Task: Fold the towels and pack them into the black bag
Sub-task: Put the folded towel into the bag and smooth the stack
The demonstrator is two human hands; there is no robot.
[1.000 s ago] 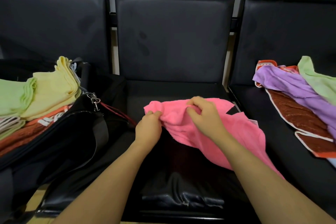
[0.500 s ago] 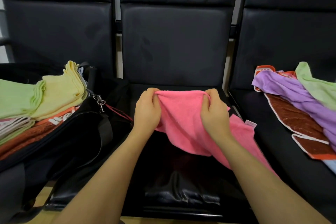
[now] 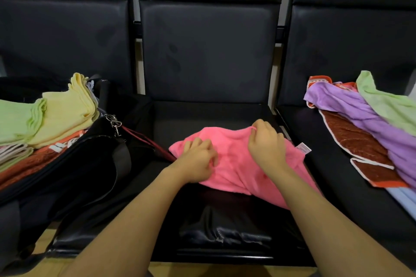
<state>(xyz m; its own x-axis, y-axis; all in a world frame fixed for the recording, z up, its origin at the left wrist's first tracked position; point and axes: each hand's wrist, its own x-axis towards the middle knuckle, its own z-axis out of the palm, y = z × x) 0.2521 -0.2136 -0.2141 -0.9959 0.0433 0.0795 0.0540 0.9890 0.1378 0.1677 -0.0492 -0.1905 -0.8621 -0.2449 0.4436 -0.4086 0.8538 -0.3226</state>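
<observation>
The pink towel (image 3: 238,164) lies crumpled on the middle seat (image 3: 209,117), spilling toward that seat's right edge, with a white label at its right side. The left hand (image 3: 198,162) rests on the towel's left corner, its fingers curled into the cloth. The right hand (image 3: 265,144) pinches the towel's far edge between thumb and fingers. The black bag (image 3: 67,171) sits at the seat's left edge, folded towels (image 3: 45,117) stacked in it.

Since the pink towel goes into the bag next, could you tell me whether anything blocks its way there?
Nothing visible does. Both hands hold the pink towel on the middle seat; the black bag lies open directly to its left.
</observation>
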